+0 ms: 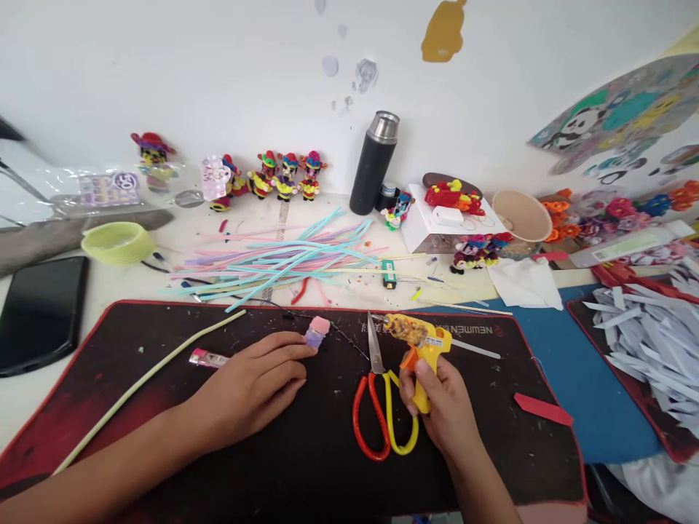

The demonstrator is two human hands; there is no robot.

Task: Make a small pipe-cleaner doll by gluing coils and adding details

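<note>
My right hand (445,404) is wrapped round the handle of a yellow hot glue gun (431,358), with fingers at its orange trigger. Its brown-stained nozzle points left, and a glue stick (476,350) sticks out of the back. The fingertips of my left hand (259,378) pinch a small fuzzy pink and purple pipe-cleaner piece (317,332) just above the mat. Scissors (376,364) with one red and one yellow handle lie between my hands. Partly behind my left hand is a small pink-capped tube (207,358). A pale yellow pipe cleaner (147,382) curves along the mat's left side.
A black desk mat (328,466) lies under my hands. Behind it are loose pastel pipe cleaners (284,255), several fuzzy dolls (287,177) and a black thermos (374,164). A phone (41,313) is at left; white paper strips (649,342) pile up at right.
</note>
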